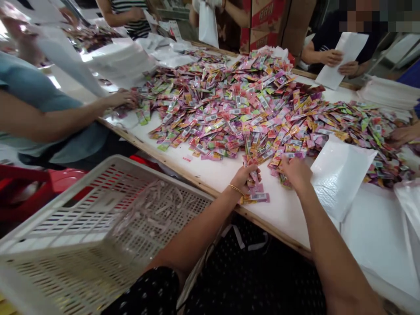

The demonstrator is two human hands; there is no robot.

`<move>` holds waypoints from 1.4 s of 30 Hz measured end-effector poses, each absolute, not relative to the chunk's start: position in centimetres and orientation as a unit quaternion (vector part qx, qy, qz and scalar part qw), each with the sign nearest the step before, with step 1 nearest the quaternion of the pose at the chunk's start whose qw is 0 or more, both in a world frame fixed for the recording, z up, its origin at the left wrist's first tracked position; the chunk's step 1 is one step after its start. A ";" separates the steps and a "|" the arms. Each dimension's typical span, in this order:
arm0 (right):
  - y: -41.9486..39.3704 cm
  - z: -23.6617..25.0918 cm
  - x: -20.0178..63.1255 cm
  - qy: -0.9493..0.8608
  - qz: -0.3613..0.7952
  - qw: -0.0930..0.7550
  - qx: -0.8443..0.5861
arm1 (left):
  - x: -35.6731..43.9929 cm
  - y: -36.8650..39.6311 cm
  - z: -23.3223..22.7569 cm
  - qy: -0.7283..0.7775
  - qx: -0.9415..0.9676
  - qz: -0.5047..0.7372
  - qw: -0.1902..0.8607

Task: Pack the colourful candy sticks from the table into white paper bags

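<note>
at the table edge (210,189), left hand (243,178) grips sachets (255,192).

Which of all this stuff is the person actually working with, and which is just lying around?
In use: left hand gripping a bunch of sachets; right hand in the sachet pile; white pouch beside it.

Lying about: plastic crate, cardboard boxes, stacked pouches.

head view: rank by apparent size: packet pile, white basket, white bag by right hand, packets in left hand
1. packet pile
2. white basket; it sits nearer the camera, so this order is unsure
3. white bag
4. packets gripped by left hand
</note>
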State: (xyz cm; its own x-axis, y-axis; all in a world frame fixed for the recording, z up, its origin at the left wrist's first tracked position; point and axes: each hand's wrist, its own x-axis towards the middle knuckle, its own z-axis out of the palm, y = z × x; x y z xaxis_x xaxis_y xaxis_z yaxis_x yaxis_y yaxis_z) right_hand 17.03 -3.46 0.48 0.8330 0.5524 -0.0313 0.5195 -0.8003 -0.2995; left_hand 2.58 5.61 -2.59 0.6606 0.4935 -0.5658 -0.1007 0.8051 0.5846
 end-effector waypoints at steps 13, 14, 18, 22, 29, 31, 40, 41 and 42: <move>-1.4 -1.3 21.5 -0.225 0.299 0.349 -0.859 | 1.2 6.2 -4.2 0.338 0.251 0.122 0.899; -2.0 -1.1 21.3 -0.213 0.325 0.376 -0.842 | 1.2 6.3 -4.2 0.339 0.255 0.118 0.898; -3.4 0.3 20.3 -0.165 0.419 0.478 -0.754 | 1.1 6.0 -3.9 0.339 0.269 0.128 0.892; -3.9 1.2 19.2 -0.130 0.454 0.561 -0.680 | 1.5 5.2 -3.0 0.325 0.318 0.171 0.874; -5.5 -0.8 15.4 0.029 0.546 0.707 -0.449 | 2.9 3.5 -2.3 0.250 0.478 0.207 0.816; -5.9 -1.2 14.6 0.043 0.548 0.720 -0.424 | 3.3 3.1 -2.8 0.248 0.522 0.231 0.783; -6.3 -1.4 14.3 0.035 0.513 0.772 -0.374 | 3.8 2.1 -3.1 0.227 0.515 0.201 0.802; -6.2 -1.4 14.2 0.038 0.508 0.775 -0.373 | 3.9 2.0 -3.1 0.223 0.516 0.205 0.801; -6.1 -1.4 14.1 0.043 0.504 0.779 -0.371 | 4.0 1.9 -3.3 0.225 0.521 0.212 0.796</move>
State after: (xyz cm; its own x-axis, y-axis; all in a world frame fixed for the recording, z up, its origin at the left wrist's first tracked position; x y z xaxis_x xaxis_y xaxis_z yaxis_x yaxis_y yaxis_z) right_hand 14.11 -6.13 -1.38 0.4892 0.7532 -0.4397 -0.8163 0.2178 -0.5350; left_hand 4.00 1.93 -3.30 0.8096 0.5708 -0.1368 -0.1024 0.3669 0.9246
